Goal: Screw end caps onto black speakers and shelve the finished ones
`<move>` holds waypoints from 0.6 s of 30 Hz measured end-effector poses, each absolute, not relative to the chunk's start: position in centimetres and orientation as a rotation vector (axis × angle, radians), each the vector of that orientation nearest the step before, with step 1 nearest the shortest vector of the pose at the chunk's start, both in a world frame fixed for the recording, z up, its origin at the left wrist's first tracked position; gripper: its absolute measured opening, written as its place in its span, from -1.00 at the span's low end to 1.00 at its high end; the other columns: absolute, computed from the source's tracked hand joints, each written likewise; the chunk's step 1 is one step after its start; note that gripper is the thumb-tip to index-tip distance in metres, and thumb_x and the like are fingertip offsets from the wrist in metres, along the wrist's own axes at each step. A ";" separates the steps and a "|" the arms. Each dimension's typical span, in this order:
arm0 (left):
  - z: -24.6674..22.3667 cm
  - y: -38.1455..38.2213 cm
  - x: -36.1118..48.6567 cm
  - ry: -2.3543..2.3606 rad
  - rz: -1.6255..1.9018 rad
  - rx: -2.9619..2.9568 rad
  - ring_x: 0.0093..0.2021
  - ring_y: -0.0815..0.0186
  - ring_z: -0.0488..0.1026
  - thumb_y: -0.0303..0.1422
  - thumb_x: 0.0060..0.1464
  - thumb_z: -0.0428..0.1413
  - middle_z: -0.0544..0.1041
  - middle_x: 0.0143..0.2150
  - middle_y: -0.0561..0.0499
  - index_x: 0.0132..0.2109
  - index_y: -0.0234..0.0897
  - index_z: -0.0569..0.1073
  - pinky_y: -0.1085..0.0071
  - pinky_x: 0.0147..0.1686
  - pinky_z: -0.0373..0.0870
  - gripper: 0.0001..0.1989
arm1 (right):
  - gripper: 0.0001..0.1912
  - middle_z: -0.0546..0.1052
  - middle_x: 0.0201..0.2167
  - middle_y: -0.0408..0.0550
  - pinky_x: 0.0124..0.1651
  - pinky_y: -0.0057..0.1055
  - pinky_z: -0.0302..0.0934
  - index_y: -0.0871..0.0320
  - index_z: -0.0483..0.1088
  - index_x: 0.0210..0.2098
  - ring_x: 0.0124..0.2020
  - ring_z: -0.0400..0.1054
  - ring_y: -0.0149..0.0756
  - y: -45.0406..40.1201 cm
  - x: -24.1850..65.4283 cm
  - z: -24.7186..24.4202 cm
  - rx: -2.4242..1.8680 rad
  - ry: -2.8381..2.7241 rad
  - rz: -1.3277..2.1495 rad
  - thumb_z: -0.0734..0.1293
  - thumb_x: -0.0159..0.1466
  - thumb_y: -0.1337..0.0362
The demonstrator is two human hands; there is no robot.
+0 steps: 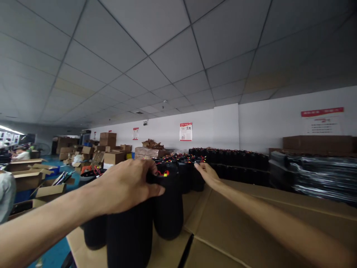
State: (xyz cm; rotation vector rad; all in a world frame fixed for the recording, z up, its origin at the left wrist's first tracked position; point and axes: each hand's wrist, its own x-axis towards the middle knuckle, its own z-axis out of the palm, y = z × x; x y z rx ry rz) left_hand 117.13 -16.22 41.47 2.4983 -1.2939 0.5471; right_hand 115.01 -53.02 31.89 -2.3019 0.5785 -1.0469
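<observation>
Black open-topped cylinders with red and yellow wire ends in their mouths stand on a cardboard surface. My left hand [122, 186] is closed at the rim of one black cylinder [169, 208], its thumb across the near side and its fingertips at the top. Below this hand stands another tall cylinder [129, 238], its top hidden by the hand. Farther off, my right hand [208, 174] has its thumb and fingers at the upper right edge of a cylinder [195, 182] in the group behind. Part of its grip is hidden.
Flat brown cardboard [237, 223] spreads under my right forearm. Stacked rows of black cylinders [234, 162] stand behind, and a film-wrapped stack [323, 178] is at the right. Open cartons [51, 190] crowd the left side, where a person's sleeve [5, 193] shows.
</observation>
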 end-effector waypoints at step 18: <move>41.1 -32.8 121.2 -1.204 0.664 2.432 0.12 0.06 0.54 -0.13 0.31 0.23 0.55 0.19 -0.16 0.16 -0.27 0.50 -0.01 0.12 0.52 -0.59 | -0.50 0.52 0.14 0.10 0.16 0.07 0.36 0.15 0.40 0.21 0.10 0.47 -0.03 -53.8 113.4 29.5 -2.154 0.646 -0.987 0.44 0.39 0.04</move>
